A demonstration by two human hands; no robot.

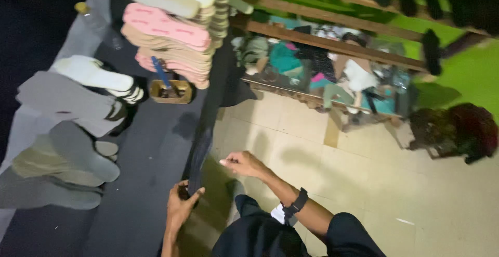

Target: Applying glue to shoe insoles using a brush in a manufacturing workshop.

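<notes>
Head view, looking down past the person's own knees: the left hand (181, 205) is clenched around the near end of a long dark strip (200, 153), thumb over the top, most likely to steady it against the edge of the worktop (140, 184). The strip runs away from the hand along that edge, toward the far stacks. What it is made of is hard to say; it could be rubber or sheet material, and its far end melts into the dark cloth behind it.

The right hand (243, 163) hovers just right of the strip with fingers curled and fingertips together, as if pinching something small. Whether anything sits in that grip I cannot tell; it is too blurred. A black wristband (296, 203) circles that forearm.

On the worktop, to the left, lie loose grey and white shoe soles (73, 148), overlapping. Farther off a tall stack of pink and beige soles (171, 33) leans out, kept in a pile, it seems, to save room. Just beside it stands a small wooden box (170, 91) with a blue-handled tool (162, 73) stuck upright, handy to reach.

Across the tiled floor (364, 168), a low wooden shelf (322, 43) holds a muddle of coloured scraps I cannot sort out. A dark lump at far right is unreadable.
</notes>
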